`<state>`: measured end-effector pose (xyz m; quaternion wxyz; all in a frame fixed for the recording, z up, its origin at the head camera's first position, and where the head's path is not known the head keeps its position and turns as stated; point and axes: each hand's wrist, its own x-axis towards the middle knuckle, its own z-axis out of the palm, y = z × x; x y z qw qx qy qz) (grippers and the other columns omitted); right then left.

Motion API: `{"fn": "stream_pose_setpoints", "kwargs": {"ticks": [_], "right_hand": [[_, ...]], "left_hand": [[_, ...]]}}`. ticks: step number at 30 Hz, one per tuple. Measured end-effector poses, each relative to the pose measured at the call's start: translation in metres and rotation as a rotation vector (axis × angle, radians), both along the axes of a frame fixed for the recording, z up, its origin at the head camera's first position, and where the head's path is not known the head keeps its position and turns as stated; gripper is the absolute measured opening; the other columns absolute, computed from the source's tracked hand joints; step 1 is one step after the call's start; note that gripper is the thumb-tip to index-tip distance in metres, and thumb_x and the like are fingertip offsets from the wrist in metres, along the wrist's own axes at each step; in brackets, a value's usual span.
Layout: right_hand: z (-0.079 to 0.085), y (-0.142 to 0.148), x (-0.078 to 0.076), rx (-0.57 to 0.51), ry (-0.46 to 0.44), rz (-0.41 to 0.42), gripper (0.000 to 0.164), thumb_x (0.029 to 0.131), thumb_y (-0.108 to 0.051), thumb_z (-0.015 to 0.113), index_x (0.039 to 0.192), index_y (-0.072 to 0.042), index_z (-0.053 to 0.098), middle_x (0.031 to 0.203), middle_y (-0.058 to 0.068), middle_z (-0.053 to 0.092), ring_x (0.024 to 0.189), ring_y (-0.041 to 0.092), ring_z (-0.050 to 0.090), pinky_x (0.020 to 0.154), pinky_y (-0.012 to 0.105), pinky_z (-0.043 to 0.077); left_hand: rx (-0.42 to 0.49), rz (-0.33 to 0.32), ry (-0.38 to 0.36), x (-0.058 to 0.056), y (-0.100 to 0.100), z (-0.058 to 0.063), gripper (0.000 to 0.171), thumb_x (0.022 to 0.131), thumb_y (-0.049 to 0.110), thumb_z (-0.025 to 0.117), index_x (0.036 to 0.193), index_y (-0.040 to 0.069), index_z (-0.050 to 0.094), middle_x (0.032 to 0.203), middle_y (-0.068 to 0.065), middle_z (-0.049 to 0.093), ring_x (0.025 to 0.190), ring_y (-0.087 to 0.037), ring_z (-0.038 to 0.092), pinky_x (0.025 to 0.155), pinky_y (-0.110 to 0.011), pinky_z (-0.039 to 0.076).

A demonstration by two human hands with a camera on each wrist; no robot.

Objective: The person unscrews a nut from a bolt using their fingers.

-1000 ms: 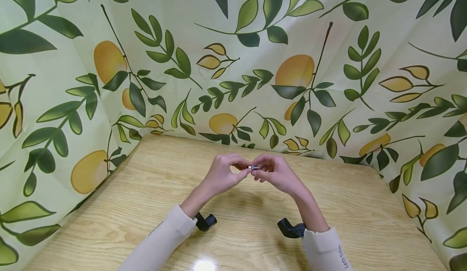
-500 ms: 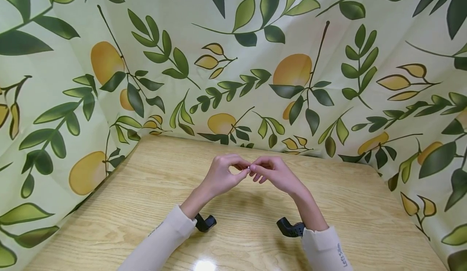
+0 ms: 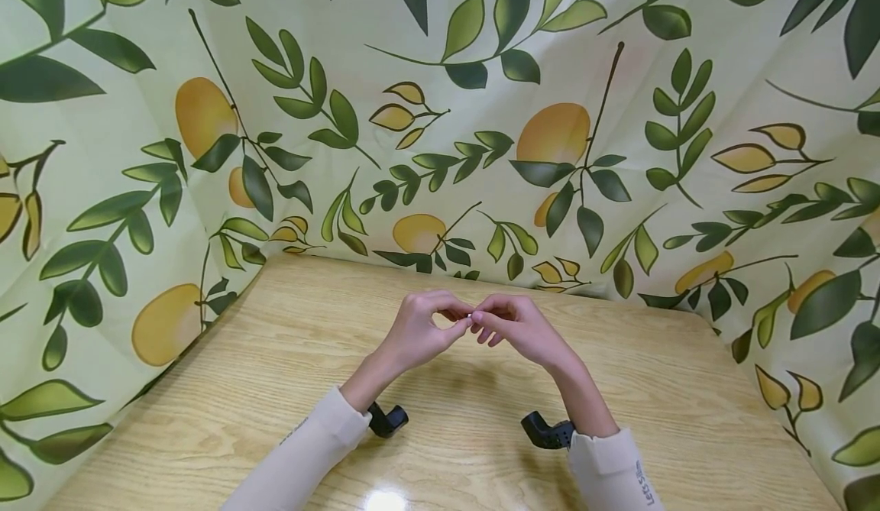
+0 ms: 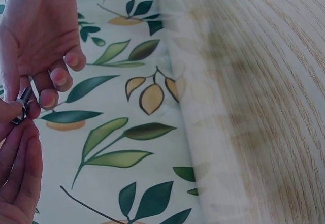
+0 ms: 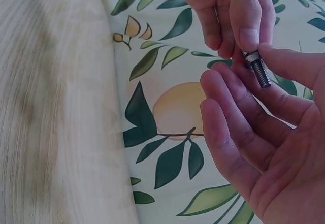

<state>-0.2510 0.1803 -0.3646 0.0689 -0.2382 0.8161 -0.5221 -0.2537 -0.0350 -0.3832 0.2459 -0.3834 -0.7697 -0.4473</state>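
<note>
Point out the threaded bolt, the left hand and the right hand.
Threaded bolt point(image 5: 260, 72), right wrist view: shaft.
Left hand point(image 3: 416, 333), head view: back of hand.
Right hand point(image 3: 527, 331), head view: back of hand.

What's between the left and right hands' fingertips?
A small threaded metal bolt, held where the left hand and right hand meet. The right wrist view shows it best; in the head view it is mostly hidden.

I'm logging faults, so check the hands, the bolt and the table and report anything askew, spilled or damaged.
Nothing stands out. The left hand and right hand pinch the bolt, which looks straight where it shows; one end is hidden. The bright patch on the table looks like glare, not a spill.
</note>
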Motion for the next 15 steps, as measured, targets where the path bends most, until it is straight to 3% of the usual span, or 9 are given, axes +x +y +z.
{"fn": "stream_pose_setpoints", "kwargs": {"ticks": [7, 15], "right_hand": [[0.0001, -0.0004, 0.0009, -0.002, -0.001, 0.002, 0.025, 0.104, -0.021, 0.063, 0.109, 0.001, 0.071, 0.097, 0.022, 0.074, 0.076, 0.019, 0.072, 0.072, 0.034, 0.063], [0.0022, -0.0012, 0.0021, -0.006, 0.001, 0.009, 0.026, 0.105, -0.021, 0.062, 0.109, 0.002, 0.071, 0.098, 0.024, 0.073, 0.077, 0.022, 0.072, 0.071, 0.034, 0.063]], "left_hand": [[0.003, 0.002, 0.014, -0.0001, 0.0004, -0.0003, 0.008, 0.086, 0.005, 0.08, 0.093, 0.008, 0.081, 0.086, -0.001, 0.079, 0.076, -0.011, 0.072, 0.071, -0.026, 0.06], [0.003, 0.009, -0.015, 0.0001, 0.0009, -0.0006, 0.007, 0.087, 0.005, 0.079, 0.093, 0.008, 0.082, 0.086, -0.001, 0.079, 0.076, -0.011, 0.073, 0.072, -0.028, 0.061]]}}
